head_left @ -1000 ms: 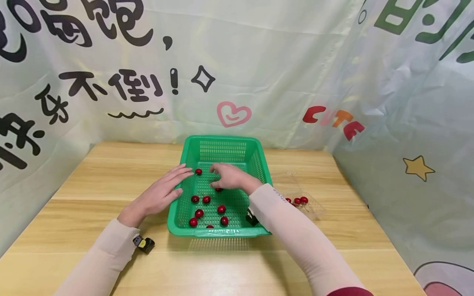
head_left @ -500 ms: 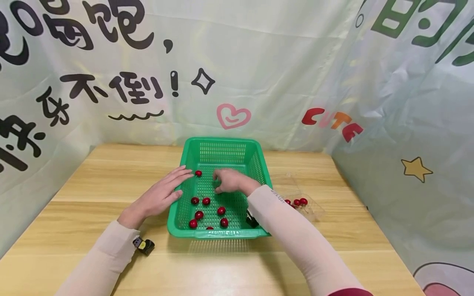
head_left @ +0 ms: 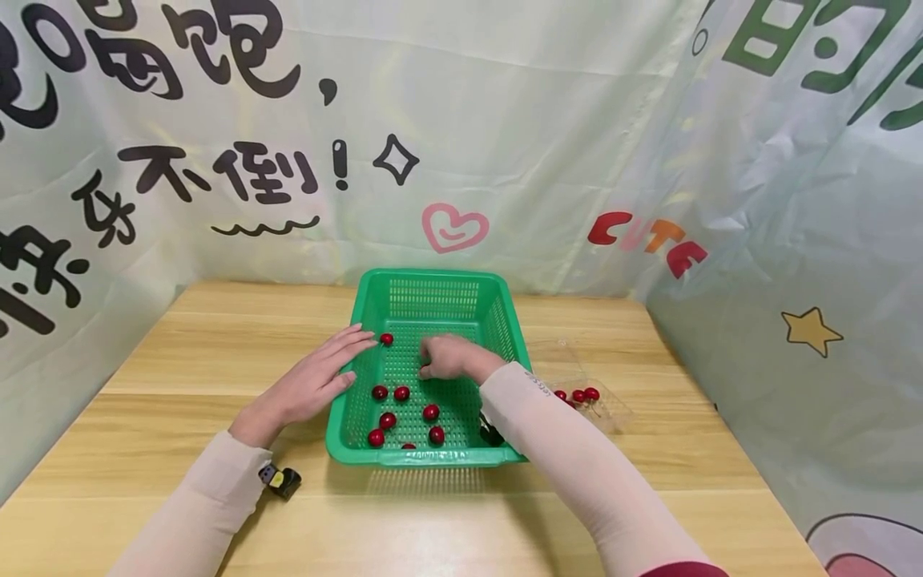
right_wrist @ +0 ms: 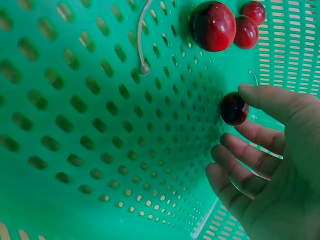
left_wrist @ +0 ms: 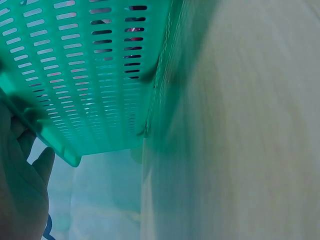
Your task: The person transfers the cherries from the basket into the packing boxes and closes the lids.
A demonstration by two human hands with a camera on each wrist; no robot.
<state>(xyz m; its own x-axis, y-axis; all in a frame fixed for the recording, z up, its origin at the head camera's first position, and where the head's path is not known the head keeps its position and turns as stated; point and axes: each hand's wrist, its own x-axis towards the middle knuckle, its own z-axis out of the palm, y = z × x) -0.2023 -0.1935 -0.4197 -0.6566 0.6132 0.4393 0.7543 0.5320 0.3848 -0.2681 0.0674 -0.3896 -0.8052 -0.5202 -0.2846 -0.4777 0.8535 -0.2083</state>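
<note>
My right hand [head_left: 450,357] reaches down into a green plastic basket [head_left: 433,458]. Its thumb and index finger pinch a dark red cherry [right_wrist: 234,108] with a thin stem, low over the holed floor; the other fingers are spread in the right wrist view. In the head view the hand largely hides this cherry. My left hand [head_left: 306,383] lies along the basket's left rim, fingers straight and reaching over it; the left wrist view shows the thumb and fingers at the rim from outside. More cherries [head_left: 401,393] are scattered over the basket's floor, mostly toward the near left.
Right of the basket sits a clear plastic box [head_left: 609,405] with its lid folded back, holding several cherries [head_left: 579,396]. The wooden table [head_left: 238,336] is bordered by printed cloth [head_left: 541,160] at the back and sides. Small black cameras are strapped at both wrists.
My right hand has moved slightly right and lower, its spread thumb and fingers drawing together on the cherry that showed beneath it. The left hand has stayed on the rim.
</note>
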